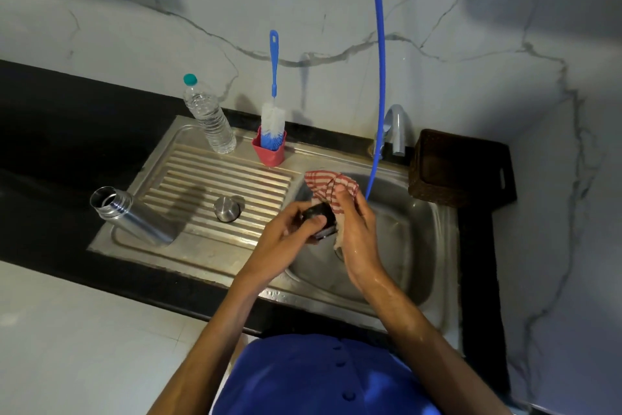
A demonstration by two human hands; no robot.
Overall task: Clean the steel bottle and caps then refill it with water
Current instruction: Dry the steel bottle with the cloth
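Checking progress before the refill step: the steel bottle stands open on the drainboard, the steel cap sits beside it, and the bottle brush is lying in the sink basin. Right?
Not quite. The head view shows the bottle brush standing upright in the red holder behind the drainboard, not in the basin. The rest holds: the steel bottle stands open and the steel cap sits beside it.
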